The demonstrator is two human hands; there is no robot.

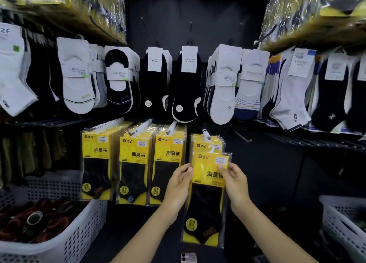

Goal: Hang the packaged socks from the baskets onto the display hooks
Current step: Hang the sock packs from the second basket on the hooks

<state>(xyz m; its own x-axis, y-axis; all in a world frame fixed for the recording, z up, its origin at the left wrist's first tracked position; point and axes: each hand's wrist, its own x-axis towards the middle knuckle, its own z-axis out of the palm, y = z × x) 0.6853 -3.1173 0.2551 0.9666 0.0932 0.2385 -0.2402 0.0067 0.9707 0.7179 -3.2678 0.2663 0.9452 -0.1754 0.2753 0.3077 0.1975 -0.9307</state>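
- Item in hand: one yellow sock pack (208,185), upright, with a black sock behind clear film. It is held between the two grips.
- Left grip (179,185): closed on the pack's left edge, thumb on the front of the yellow card and fingers behind.
- Right grip (234,183): closed on the pack's right edge near the price sticker, pinching the card.
- Pack hanger (211,149): a white hook at the top of the pack, above both grips. It sits just below the tip of the white peg (206,134) and looks not yet threaded on.
- Hung on that peg: a short row of matching packs (205,142), directly behind the held pack.
- Done, left of the left grip: three full rows of matching packs (134,169) on three pegs.
- Left to do, by judgement: this pack goes on first, then the row above the grips has room for more. A dark bare peg (243,136) stands up and right of the right grip.
- Stock, low and left of the left grip: white basket (85,229) with dark and reddish goods inside, too blurred to identify.
- Stock, low and right of the right grip: second white basket (336,221), contents mostly out of view.
- Progress estimate: roughly midway.
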